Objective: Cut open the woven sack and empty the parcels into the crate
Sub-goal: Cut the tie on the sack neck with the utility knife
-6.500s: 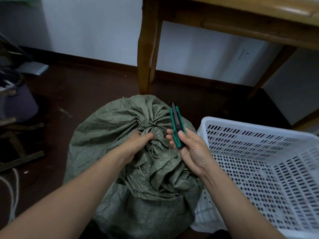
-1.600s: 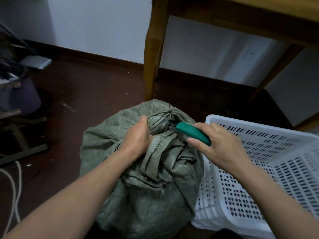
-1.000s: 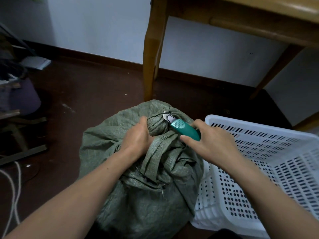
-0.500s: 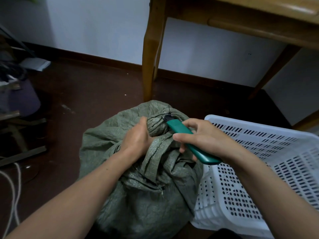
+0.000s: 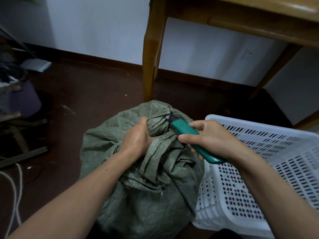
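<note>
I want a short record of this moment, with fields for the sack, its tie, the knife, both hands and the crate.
sack: green woven sack, standing on the dark floor, neck bunched and tied shut
tie: black cable tie round the neck, not cut
left hand: left hand grips the bunched neck below the tie
right hand: right hand holds the utility knife
knife: green handle, tip at the tie
crate: white perforated crate, right beside the sack; no parcels visible in it

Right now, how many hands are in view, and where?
2. The left hand grips the sack by its bunched neck. The right hand holds the green cutter, its tip at the black tie, beside the white crate.
</note>
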